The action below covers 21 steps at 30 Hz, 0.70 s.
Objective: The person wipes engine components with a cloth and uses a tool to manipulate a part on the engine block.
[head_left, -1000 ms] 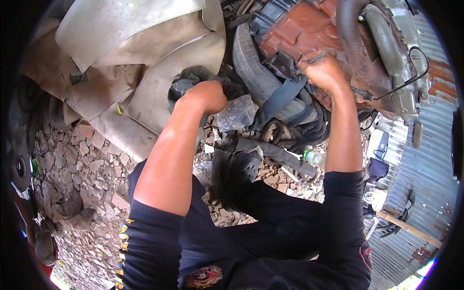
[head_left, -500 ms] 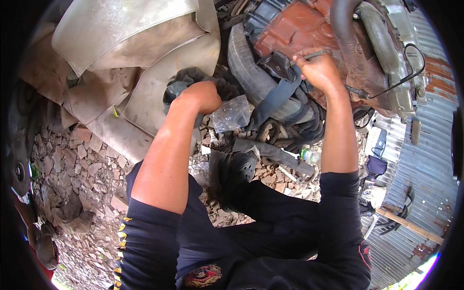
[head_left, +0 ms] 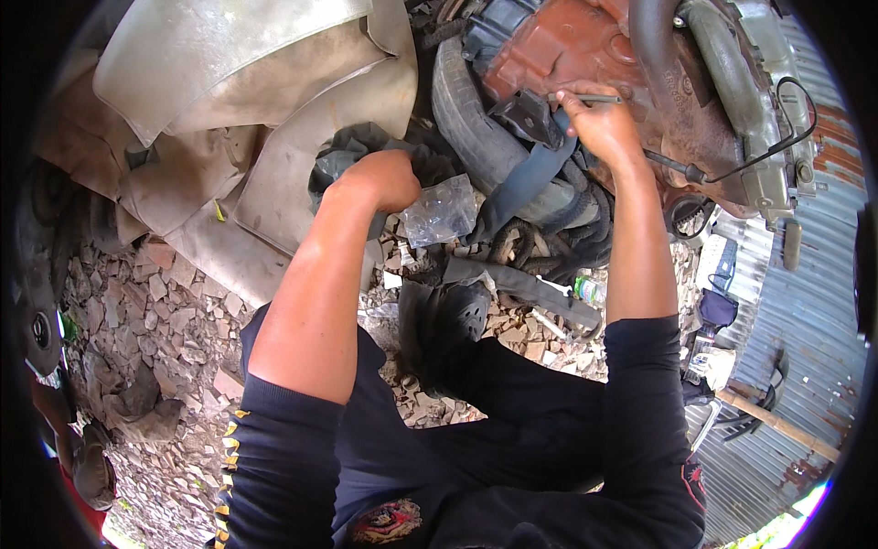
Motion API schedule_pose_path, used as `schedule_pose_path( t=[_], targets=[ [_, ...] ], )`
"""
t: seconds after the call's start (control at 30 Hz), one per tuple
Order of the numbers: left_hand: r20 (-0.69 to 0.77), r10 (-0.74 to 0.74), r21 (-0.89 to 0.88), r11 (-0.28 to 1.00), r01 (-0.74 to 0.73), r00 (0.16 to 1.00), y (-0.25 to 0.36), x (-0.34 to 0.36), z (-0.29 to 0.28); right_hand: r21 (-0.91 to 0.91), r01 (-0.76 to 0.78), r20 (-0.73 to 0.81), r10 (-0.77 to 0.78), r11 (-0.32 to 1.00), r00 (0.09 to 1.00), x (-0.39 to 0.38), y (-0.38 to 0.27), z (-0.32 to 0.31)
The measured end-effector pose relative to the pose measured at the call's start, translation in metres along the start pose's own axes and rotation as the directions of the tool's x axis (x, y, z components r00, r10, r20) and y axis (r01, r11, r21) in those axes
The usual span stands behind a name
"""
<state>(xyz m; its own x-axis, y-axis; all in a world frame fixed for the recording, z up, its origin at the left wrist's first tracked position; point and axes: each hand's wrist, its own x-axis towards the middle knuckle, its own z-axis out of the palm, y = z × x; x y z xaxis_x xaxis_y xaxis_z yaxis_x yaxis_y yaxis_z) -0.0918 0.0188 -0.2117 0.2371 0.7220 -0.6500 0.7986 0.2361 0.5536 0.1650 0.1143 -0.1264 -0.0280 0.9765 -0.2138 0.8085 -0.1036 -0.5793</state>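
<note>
A clear crumpled plastic bag [head_left: 441, 210] lies on rubble just beside the left hand [head_left: 380, 178], whose grip is curled down near a dark cloth [head_left: 343, 156]; whether it holds anything cannot be told. The right hand [head_left: 604, 128] pinches a thin metal rod [head_left: 585, 98] against the rusty red engine block [head_left: 567, 46]. A green-capped bottle [head_left: 590, 291] lies among the stones.

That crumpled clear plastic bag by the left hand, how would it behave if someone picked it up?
The clear plastic bag looks thin and creased, so it would probably flop and crumple. Likely very light: it rests loosely on rubble beside the left hand. Its glossy film may feel slippery.
</note>
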Motion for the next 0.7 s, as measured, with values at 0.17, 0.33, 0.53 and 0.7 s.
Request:
schedule_pose_path(
  t=[0.17,0.33,0.53,0.7],
  targets=[
    [-0.023,0.019,0.014,1.0,-0.019,1.0,0.003,-0.003,0.002,-0.295,0.129,-0.079,-0.159,0.947,0.984,-0.005,0.012,0.007],
    [-0.02,0.022,0.014,1.0,-0.022,1.0,0.001,-0.002,0.0,-0.371,0.201,-0.119,-0.261,0.907,0.958,-0.008,0.006,0.013],
    [-0.031,0.004,-0.019,1.0,-0.004,1.0,-0.002,-0.011,-0.004,-0.334,0.243,-0.124,-0.298,0.911,0.946,0.0,0.013,0.015],
    [-0.037,0.018,-0.022,1.0,-0.019,0.999,-0.006,-0.008,-0.001,-0.365,0.239,-0.111,-0.297,0.9,0.948,-0.004,0.012,0.016]
  ],
)
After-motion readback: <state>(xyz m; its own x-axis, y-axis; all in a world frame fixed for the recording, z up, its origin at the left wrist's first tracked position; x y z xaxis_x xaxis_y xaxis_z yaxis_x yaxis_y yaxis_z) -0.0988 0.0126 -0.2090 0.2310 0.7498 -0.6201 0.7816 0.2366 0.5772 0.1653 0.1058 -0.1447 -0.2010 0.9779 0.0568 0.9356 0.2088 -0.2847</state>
